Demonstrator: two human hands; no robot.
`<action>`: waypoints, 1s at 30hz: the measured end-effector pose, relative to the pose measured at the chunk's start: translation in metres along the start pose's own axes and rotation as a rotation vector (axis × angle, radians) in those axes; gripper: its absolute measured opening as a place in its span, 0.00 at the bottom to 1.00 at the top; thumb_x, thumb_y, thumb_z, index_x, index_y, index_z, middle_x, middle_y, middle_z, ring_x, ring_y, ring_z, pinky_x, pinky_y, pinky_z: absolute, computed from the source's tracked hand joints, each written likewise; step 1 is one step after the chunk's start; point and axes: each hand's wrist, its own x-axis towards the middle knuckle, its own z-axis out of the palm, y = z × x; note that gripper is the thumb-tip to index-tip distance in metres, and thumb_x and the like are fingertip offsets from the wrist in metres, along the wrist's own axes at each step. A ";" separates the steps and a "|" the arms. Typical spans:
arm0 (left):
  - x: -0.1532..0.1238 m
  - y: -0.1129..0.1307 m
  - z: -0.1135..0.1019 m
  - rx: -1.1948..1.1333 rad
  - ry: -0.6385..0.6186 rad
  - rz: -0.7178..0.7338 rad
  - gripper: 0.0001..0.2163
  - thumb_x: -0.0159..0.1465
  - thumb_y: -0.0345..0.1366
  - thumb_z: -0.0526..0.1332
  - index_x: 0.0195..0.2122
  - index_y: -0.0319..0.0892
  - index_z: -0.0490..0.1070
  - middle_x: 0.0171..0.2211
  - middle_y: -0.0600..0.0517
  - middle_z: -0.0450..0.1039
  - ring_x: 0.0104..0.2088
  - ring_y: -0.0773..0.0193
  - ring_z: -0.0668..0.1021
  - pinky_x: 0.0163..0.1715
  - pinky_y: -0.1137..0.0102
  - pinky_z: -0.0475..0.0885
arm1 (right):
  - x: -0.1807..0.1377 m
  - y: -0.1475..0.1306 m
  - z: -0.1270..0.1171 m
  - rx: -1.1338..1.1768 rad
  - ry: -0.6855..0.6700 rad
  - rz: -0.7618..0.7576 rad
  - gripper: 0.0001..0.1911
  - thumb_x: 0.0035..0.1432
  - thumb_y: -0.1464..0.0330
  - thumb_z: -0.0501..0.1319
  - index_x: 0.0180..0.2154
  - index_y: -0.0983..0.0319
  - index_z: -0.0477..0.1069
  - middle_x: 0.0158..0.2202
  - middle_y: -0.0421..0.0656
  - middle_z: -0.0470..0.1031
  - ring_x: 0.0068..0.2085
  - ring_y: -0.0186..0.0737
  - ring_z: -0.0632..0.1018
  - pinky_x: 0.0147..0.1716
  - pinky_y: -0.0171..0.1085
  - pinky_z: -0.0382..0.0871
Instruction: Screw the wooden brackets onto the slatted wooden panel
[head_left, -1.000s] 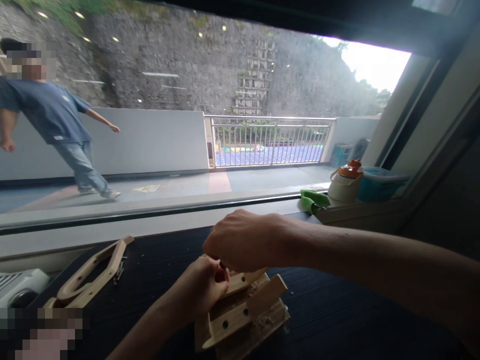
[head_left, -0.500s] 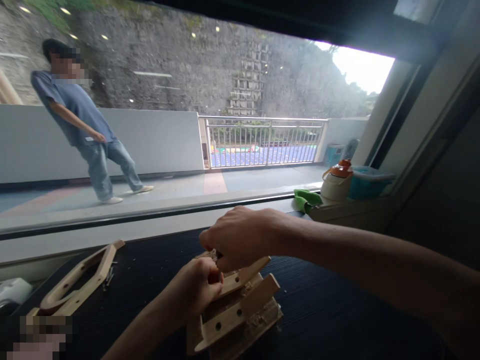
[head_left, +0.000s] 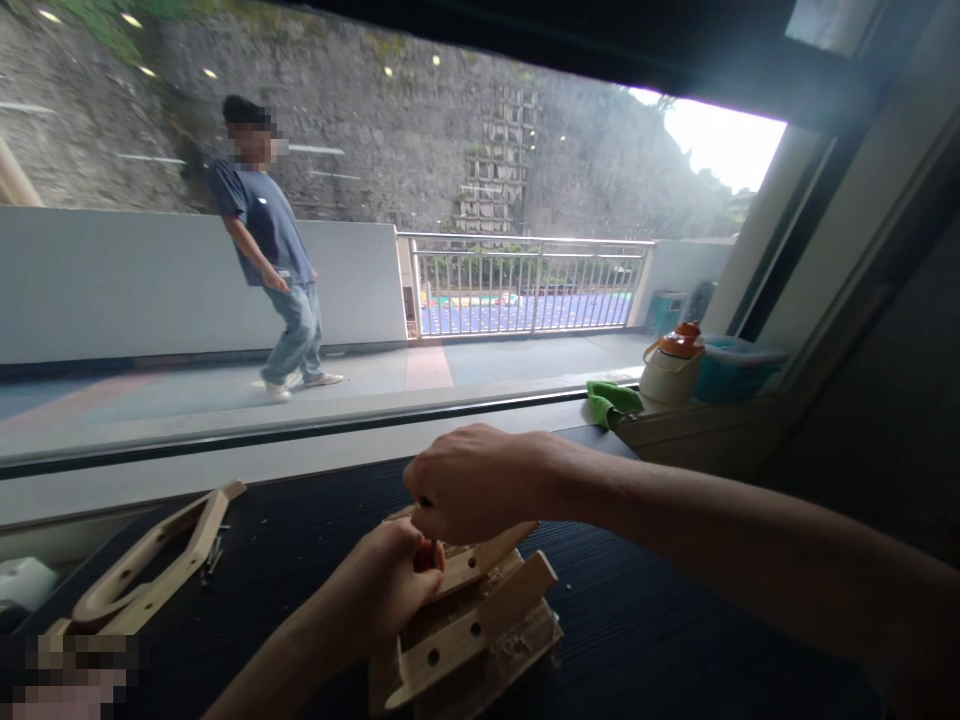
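Observation:
My right hand (head_left: pixel 480 482) is closed in a fist above the work, around something mostly hidden by its fingers. Just below it, my left hand (head_left: pixel 386 575) pinches at a thin, dark, rod-like piece (head_left: pixel 435 553) between the two hands; its kind cannot be made out. Beneath my hands lies a wooden assembly with a rough base (head_left: pixel 517 645). Its front pale wooden strip (head_left: pixel 454 642) has two dark holes. Behind it, another wooden strip (head_left: pixel 491 548) with a hole is partly covered by my hands. Wood shavings lie on the base.
Left on the dark table (head_left: pixel 300 530) lie a rounded wooden frame (head_left: pixel 139 565) and several screws (head_left: pixel 214 560). A green cloth (head_left: pixel 611 400), a beige jug with an orange top (head_left: pixel 671 365) and a teal tub (head_left: pixel 739 370) stand right. A person (head_left: pixel 266 240) is outside the window.
My right hand has turned slightly at the wrist and sits a little lower. My left hand keeps its pinch in nearly the same place. Outside, the person has walked to the right.

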 end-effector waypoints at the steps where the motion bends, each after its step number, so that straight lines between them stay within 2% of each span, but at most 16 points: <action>1: 0.000 0.001 -0.001 0.006 -0.002 0.001 0.05 0.51 0.30 0.54 0.22 0.41 0.69 0.22 0.55 0.70 0.26 0.64 0.73 0.27 0.71 0.63 | -0.001 -0.001 -0.001 -0.003 -0.008 0.012 0.12 0.58 0.68 0.56 0.36 0.67 0.76 0.31 0.45 0.76 0.28 0.34 0.70 0.23 0.35 0.55; 3: 0.000 0.005 -0.003 0.016 -0.014 0.003 0.05 0.50 0.29 0.54 0.22 0.41 0.69 0.22 0.56 0.70 0.26 0.64 0.73 0.27 0.71 0.64 | -0.002 -0.003 -0.005 -0.039 -0.040 0.004 0.12 0.58 0.67 0.57 0.37 0.66 0.77 0.32 0.45 0.77 0.29 0.35 0.71 0.23 0.35 0.56; 7: -0.002 0.011 -0.004 0.037 -0.012 -0.025 0.05 0.50 0.29 0.55 0.24 0.40 0.71 0.24 0.54 0.71 0.27 0.63 0.74 0.28 0.71 0.65 | -0.002 -0.005 -0.011 -0.086 -0.096 -0.113 0.10 0.56 0.72 0.60 0.41 0.64 0.76 0.36 0.41 0.77 0.32 0.34 0.72 0.23 0.34 0.57; 11: -0.003 0.012 -0.004 0.057 -0.016 -0.040 0.06 0.50 0.28 0.55 0.22 0.40 0.71 0.22 0.54 0.69 0.26 0.64 0.72 0.27 0.71 0.63 | 0.002 -0.004 -0.008 -0.071 -0.163 -0.147 0.08 0.57 0.74 0.60 0.39 0.65 0.76 0.36 0.41 0.78 0.32 0.32 0.72 0.24 0.33 0.57; 19: -0.001 0.008 -0.002 0.030 -0.014 -0.014 0.07 0.50 0.29 0.54 0.24 0.41 0.72 0.21 0.57 0.68 0.24 0.66 0.71 0.25 0.72 0.61 | 0.006 0.006 0.004 0.016 -0.053 -0.035 0.11 0.57 0.67 0.56 0.36 0.65 0.75 0.30 0.42 0.75 0.28 0.33 0.69 0.24 0.34 0.57; 24: -0.002 0.008 -0.003 0.044 0.006 0.027 0.06 0.49 0.28 0.54 0.22 0.41 0.70 0.22 0.56 0.69 0.26 0.66 0.72 0.26 0.72 0.62 | 0.001 0.002 0.000 -0.001 -0.051 -0.044 0.12 0.58 0.64 0.57 0.38 0.65 0.75 0.33 0.42 0.76 0.30 0.34 0.70 0.24 0.34 0.56; 27: -0.003 0.011 -0.005 0.051 0.011 0.028 0.07 0.49 0.28 0.54 0.24 0.41 0.71 0.22 0.55 0.70 0.26 0.66 0.72 0.26 0.72 0.62 | -0.002 0.000 -0.004 -0.050 0.006 -0.074 0.12 0.58 0.67 0.58 0.43 0.64 0.74 0.36 0.43 0.77 0.31 0.34 0.72 0.25 0.34 0.56; 30: -0.004 0.014 -0.006 0.062 0.006 0.022 0.07 0.50 0.28 0.54 0.24 0.41 0.71 0.22 0.55 0.70 0.26 0.65 0.72 0.26 0.72 0.63 | -0.002 0.001 -0.005 -0.091 0.009 -0.134 0.09 0.57 0.72 0.59 0.39 0.64 0.75 0.34 0.41 0.77 0.31 0.33 0.71 0.24 0.33 0.55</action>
